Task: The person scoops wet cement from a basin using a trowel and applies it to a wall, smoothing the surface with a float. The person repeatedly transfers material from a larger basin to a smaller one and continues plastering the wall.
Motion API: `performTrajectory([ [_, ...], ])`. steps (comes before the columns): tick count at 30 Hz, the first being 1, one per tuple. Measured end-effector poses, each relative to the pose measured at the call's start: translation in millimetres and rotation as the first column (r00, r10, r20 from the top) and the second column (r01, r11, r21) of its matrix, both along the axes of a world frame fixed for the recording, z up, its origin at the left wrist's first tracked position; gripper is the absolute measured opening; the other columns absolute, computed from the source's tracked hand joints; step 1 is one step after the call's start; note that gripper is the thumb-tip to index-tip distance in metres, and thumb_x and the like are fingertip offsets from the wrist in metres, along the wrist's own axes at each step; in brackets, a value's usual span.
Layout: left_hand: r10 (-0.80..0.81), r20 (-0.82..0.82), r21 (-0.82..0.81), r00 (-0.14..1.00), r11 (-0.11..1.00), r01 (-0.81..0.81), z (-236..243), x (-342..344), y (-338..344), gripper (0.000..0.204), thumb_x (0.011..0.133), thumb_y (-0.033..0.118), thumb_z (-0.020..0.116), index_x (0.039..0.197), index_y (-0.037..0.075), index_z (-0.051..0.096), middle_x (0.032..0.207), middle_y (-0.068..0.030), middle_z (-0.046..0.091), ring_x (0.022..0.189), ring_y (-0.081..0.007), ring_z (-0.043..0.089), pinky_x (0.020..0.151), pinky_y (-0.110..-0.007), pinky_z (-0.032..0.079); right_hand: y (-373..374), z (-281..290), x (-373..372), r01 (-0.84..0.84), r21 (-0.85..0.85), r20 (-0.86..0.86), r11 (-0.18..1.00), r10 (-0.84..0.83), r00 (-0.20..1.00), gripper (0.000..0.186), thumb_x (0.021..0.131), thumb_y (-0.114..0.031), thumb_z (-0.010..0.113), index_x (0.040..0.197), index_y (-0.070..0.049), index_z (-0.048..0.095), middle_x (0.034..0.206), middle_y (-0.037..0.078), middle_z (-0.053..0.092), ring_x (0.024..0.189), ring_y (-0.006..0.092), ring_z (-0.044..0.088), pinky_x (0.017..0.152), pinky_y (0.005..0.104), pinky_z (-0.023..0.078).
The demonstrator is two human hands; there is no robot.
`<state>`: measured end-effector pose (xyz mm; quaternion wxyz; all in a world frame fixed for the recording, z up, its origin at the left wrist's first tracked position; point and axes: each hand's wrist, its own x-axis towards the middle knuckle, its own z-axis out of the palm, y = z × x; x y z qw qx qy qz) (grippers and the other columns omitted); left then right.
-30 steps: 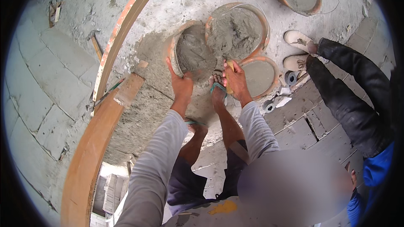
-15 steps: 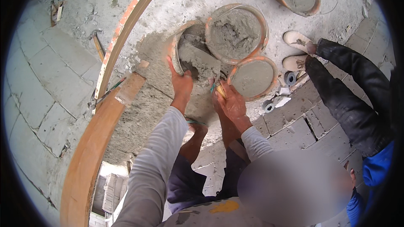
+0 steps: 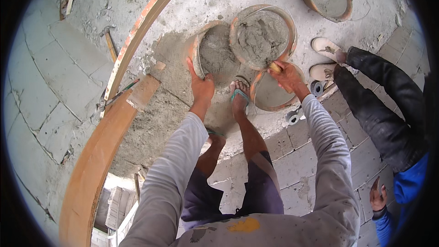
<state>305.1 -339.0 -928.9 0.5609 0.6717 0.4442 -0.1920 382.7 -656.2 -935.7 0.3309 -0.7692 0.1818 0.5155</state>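
My left hand (image 3: 201,87) grips the rim of a tilted mortar bucket (image 3: 194,48), thumb near the front edge. My right hand (image 3: 288,78) is closed round the wooden handle (image 3: 275,67) of a tool, above where a fuller bucket (image 3: 234,34) meets a lower bucket (image 3: 270,107) of smoother grey mix; the tool's working end is hidden or too indistinct to make out. My foot (image 3: 239,92) in a green flip-flop stands between the left and lower buckets.
A fourth bucket (image 3: 348,7) sits upper right. A co-worker's shoes (image 3: 322,71) and hand (image 3: 377,196) are at right, beside tape rolls (image 3: 315,88). A long curved board (image 3: 130,45), a wide plank (image 3: 91,164) and a hammer (image 3: 111,45) lie at left.
My right hand has moved up and right, away from the left bucket, where a mortar-laden blade showed half a second ago. My left hand stays on that bucket. The view has shifted slightly.
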Motion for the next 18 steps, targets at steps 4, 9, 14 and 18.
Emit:
performTrajectory([
  [4, 0.059, 0.004, -0.106, 0.998, 0.993, -0.058, 11.2, 4.4, 2.8, 0.102, 0.096, -0.013, 0.051, 0.178, 0.026, 0.003, 0.168, -0.0152, 0.047, 0.143, -0.0242, 0.055, 0.112, -0.030, 0.045, -35.6, 7.6, -25.6, 0.162, 0.185, -0.066, 0.969, -0.152, 0.986, 0.059, 0.099, -0.033, 0.080, 0.150, -0.009, 0.063, 0.083, 0.001, 0.068, 0.056, 0.0098, 0.055, 0.054, 0.0283, 0.050],
  [9, 0.063, -0.018, -0.093, 0.998, 0.994, -0.064, 4.1, -23.8, 38.6, 0.096, 0.095, -0.017, 0.048, 0.177, 0.021, 0.017, 0.165, -0.0135, 0.049, 0.139, -0.0243, 0.057, 0.111, -0.029, 0.045, 14.5, 89.0, -57.9, 0.131, 0.232, 0.055, 0.964, -0.148, 0.988, 0.055, 0.101, -0.029, 0.078, 0.149, -0.007, 0.061, 0.095, 0.005, 0.073, 0.068, 0.0154, 0.065, 0.059, 0.0324, 0.055],
  [14, 0.221, -0.028, -0.076, 0.975, 0.972, -0.222, 21.3, -88.0, 60.7, 0.053, 0.098, 0.001, 0.057, 0.150, 0.010, 0.052, 0.123, -0.0084, 0.065, 0.107, -0.0214, 0.062, 0.091, -0.040, 0.054, 110.1, 119.9, -138.0, -0.380, -0.053, 0.549, 0.923, 0.345, 0.761, 0.058, 0.099, -0.031, 0.070, 0.152, -0.010, 0.055, 0.129, 0.025, 0.072, 0.099, 0.0455, 0.075, 0.086, 0.0549, 0.062],
  [18, 0.304, -0.172, -0.044, 0.937, 0.948, -0.315, 110.1, -137.6, 73.5, 0.041, 0.099, 0.004, 0.058, 0.140, 0.010, 0.056, 0.107, -0.0052, 0.063, 0.092, -0.0209, 0.063, 0.077, -0.039, 0.055, 114.3, 195.3, -130.8, -0.532, -0.162, 0.462, 0.831, 0.540, 0.704, 0.057, 0.101, -0.036, 0.068, 0.152, -0.015, 0.054, 0.127, 0.022, 0.072, 0.097, 0.0448, 0.076, 0.081, 0.0562, 0.061],
])
